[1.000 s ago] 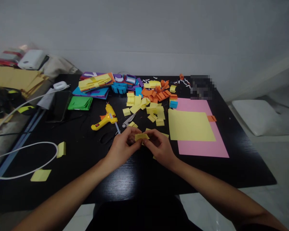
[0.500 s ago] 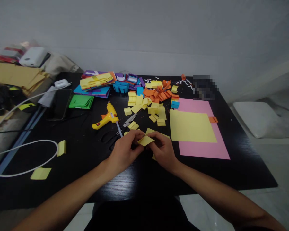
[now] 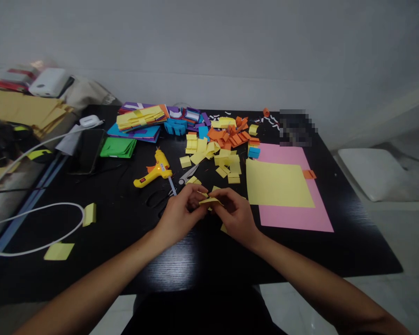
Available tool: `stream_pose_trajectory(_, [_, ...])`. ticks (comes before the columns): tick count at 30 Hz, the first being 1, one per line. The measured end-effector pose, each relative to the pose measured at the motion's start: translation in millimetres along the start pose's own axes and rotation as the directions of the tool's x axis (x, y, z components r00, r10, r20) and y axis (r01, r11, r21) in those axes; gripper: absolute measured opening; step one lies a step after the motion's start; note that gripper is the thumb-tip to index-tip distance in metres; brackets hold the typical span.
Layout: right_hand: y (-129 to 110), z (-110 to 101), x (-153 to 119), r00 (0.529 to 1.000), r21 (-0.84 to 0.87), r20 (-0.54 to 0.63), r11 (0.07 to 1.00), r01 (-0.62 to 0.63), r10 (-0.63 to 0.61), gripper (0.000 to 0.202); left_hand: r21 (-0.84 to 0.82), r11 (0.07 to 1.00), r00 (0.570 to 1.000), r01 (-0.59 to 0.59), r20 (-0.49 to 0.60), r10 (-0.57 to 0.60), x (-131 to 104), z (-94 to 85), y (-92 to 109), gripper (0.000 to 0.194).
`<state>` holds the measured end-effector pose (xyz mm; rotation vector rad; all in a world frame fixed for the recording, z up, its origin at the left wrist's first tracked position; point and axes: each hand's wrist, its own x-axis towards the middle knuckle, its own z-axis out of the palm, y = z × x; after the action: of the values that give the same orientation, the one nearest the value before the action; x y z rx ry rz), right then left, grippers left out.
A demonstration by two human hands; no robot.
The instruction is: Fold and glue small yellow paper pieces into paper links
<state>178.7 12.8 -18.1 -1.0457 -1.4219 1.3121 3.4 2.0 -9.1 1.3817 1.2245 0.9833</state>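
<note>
Between my two hands, above the black table, is a small piece of yellow paper [image 3: 211, 201], seen nearly edge-on. The fingers of my left hand [image 3: 182, 210] pinch its left side, and those of my right hand [image 3: 238, 215] pinch its right side. Partly hidden behind the hands lie more yellow paper pieces [image 3: 233, 163], some of them folded. Close to my left hand are the scissors [image 3: 187, 175], with black handles partly covered by the hand, and a yellow hot glue gun [image 3: 157, 171] lying on its side.
A yellow sheet [image 3: 279, 184] lies on a pink sheet [image 3: 296, 218] at the right. Orange folded pieces [image 3: 230, 136] are heaped at the back beside stacked coloured paper [image 3: 141, 118]. On the left are green paper [image 3: 118, 147], a phone [image 3: 87, 151] and a looped white cable [image 3: 82, 211].
The yellow paper in my hands has tilted from showing its face to nearly edge-on. My fingers have shifted slightly around it; the things on the table stay in place.
</note>
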Motion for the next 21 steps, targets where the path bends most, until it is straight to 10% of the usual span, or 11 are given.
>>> stream_pose_trajectory(21, [0.9,-1.8,5.4,0.988,0.081,0.015,0.985,-0.151,0.151,0.017,0.023,0.999,0.998,-0.041,0.053,0.040,-0.1,-2.8,-0.7,0.023])
